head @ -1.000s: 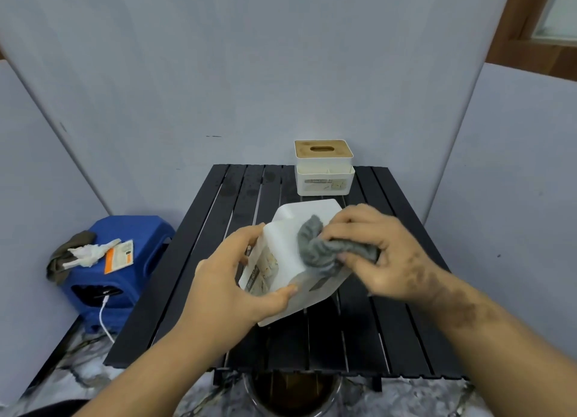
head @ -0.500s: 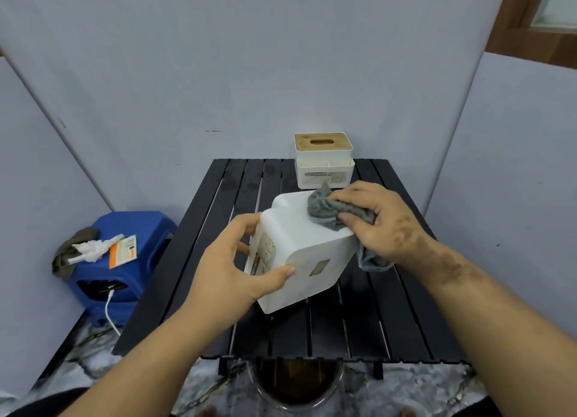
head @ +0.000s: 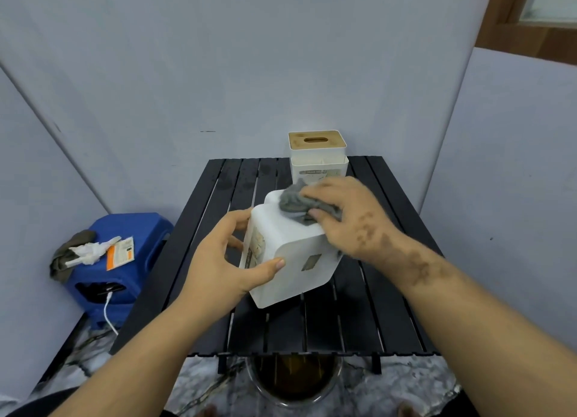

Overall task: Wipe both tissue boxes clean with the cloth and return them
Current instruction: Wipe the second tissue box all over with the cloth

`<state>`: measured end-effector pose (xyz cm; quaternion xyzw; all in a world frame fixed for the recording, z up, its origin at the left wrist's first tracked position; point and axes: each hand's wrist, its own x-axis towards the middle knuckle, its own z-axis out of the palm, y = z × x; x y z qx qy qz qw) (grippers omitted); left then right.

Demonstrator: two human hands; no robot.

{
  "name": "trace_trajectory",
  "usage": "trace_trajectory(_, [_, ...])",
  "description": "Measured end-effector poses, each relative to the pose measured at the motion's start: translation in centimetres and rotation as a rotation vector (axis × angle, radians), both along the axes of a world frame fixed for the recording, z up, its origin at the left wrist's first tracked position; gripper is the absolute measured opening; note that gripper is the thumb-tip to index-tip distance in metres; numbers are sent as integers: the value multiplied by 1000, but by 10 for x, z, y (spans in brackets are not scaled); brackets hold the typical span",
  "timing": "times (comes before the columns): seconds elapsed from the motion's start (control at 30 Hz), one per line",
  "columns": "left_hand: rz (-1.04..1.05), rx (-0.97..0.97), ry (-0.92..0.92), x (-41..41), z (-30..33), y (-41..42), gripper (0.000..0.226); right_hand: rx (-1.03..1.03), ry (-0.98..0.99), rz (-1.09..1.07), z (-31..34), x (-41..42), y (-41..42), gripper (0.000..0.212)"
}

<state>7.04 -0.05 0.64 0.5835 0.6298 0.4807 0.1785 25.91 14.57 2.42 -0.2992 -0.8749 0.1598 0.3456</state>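
While the left hand [head: 218, 260] grips the white tissue box [head: 290, 254], the right hand [head: 346, 216], clutching the cloth [head: 292, 202], has slid nearer.

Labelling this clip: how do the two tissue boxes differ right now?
The held tissue box is tilted, gripped by the left hand and wiped with the cloth; the far tissue box stands upright on the table, untouched, showing a wooden slotted lid. Both are white.

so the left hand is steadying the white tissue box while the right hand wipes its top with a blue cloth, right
Not quite: the cloth is grey, not blue, as the head view shows. The rest holds: the left hand steadies the white tissue box while the right hand wipes its top.
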Motion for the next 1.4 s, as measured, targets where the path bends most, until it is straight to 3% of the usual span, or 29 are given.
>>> trace_trajectory(0.13, [-13, -4, 22, -2, 1, 1, 67, 45, -16, 224, 7, -9, -14, 32])
trace_trajectory(0.3, [1, -23, 7, -2, 0, 1, 69, -265, 102, -96, -6, 18, 33, 35])
trace_trajectory(0.37, [2, -18, 4, -1, -2, 1, 70, -200, 15, -160, -8, 9, 26, 33])
trace_trajectory(0.47, [2, -13, -2, -2, -4, 1, 71, -27, -94, -40, 5, -13, -6, 34])
trace_trajectory(0.57, [-3, -28, 8, -4, -4, 1, 71, -34, -79, 130, 7, -12, -1, 34])
trace_trajectory(0.77, [10, -83, 25, -10, -4, -5, 67, -333, 99, -93, -6, 19, 28, 36])
trace_trajectory(1.1, [-21, -238, 72, -24, -5, -22, 70, -284, -5, -1, -3, 48, 12, 39])
trace_trajectory(1.23, [-33, -312, 109, -28, -1, -22, 77, -255, -109, -1, 10, 70, 14, 37])
trace_trajectory(1.4, [8, -335, 218, -18, 20, -21, 106, -282, -117, -6, 18, 82, 20, 36])
